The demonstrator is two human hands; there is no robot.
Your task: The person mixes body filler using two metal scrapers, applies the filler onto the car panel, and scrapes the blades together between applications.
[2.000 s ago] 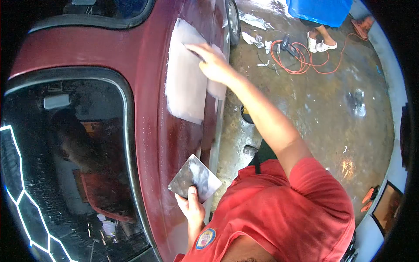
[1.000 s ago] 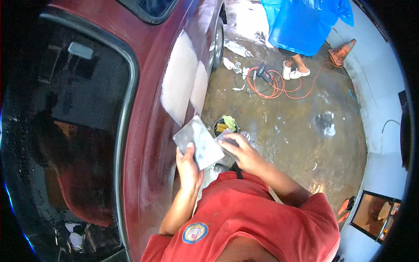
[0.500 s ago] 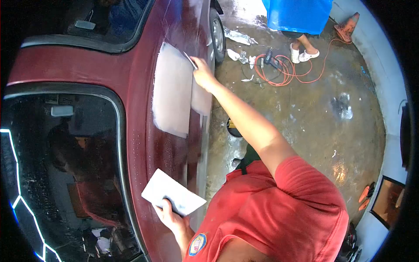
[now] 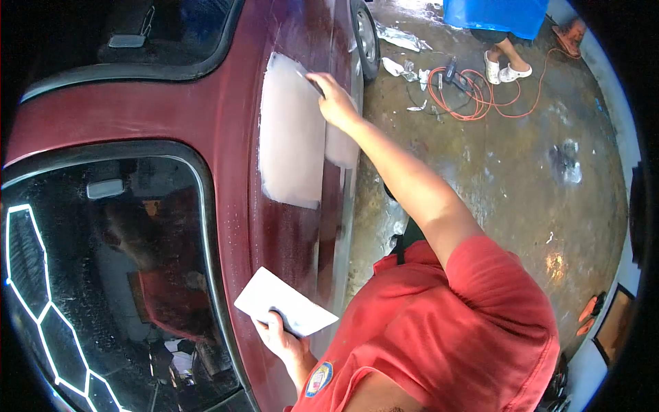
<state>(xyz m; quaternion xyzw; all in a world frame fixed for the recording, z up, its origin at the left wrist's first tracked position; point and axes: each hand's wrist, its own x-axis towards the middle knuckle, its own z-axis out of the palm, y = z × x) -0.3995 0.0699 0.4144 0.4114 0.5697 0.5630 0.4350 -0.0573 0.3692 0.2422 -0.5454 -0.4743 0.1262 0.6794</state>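
A dark red car [image 4: 237, 158] bears a large pale filler patch [image 4: 292, 144] on its side, and a smaller pale patch [image 4: 340, 141] lies beside it. My right hand [image 4: 336, 103] is closed on a thin flat spreader [image 4: 314, 84], whose edge is at the upper right part of the large patch. Near the lower middle, my left hand [image 4: 280, 336] grips a flat rectangular plate [image 4: 285, 302] that looks bright white, the thumb on its face and the fingers underneath.
Car windows [image 4: 137, 254] fill the left. On the wet floor [image 4: 494, 178] lie a coiled orange cord [image 4: 473, 103], a dark power tool [image 4: 451, 71] and crumpled scraps [image 4: 405, 38]. A person in white clogs [image 4: 513, 73] stands beyond, near a blue sheet [image 4: 494, 15].
My right hand and the spreader have moved from the large patch's right edge onto its upper right part. The left hand still holds the plate. The whole view has shifted slightly.
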